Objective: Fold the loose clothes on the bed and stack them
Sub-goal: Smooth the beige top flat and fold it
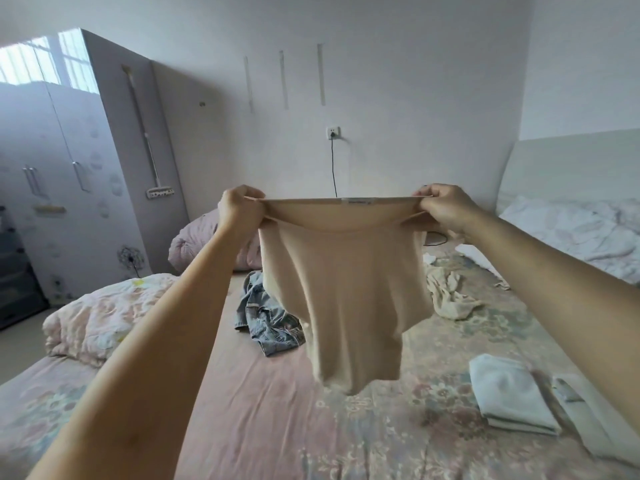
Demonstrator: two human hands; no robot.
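Hands are holding a beige top [346,289] up over the bed [263,417]: the left hand [239,211] and right hand [441,209] are each pinching one end of its upper edge, fingers curled tight. Below the grip, the cloth is hanging free. Jeans [266,320] are lying beyond it; folded pieces [512,400] are sitting down to the right. Keeping both pinches level while lowering should lay it flat for folding.

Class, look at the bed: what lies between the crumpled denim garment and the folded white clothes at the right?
In the head view, the beige garment hangs between the denim garment and the folded white clothes, over bare floral bedsheet.
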